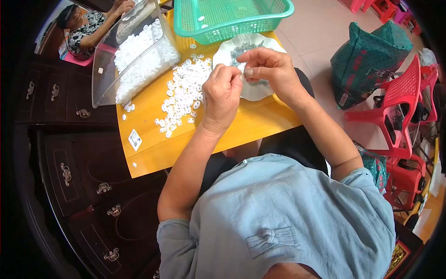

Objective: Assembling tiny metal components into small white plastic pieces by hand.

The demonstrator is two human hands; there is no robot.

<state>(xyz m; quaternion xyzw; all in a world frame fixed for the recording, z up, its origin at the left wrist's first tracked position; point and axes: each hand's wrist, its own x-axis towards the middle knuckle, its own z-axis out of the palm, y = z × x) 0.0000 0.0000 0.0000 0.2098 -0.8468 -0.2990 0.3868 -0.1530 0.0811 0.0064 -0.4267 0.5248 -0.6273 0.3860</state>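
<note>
My left hand [219,95] is closed in a pinch above the yellow table, its thumb and forefinger at a small white plastic piece [241,67]. Facing it, my right hand [275,74] curls its thumb and forefinger around the same spot; whatever its fingertips grip is too small to make out. Both hands meet over a pale, wavy-edged plate [253,95] that holds many tiny grey pieces [245,47]. Left of my hands, a pile of small white oval pieces with holes [183,86] is spread on the table [204,146].
A clear bin [103,86], tilted and full of white pieces, stands at the table's left. Behind the plate is a green plastic basket [232,33]. A person [88,30] works at the far left. Rightward are a dark green bag [367,65] and red chairs [404,90]; dark drawers [88,186] stand left.
</note>
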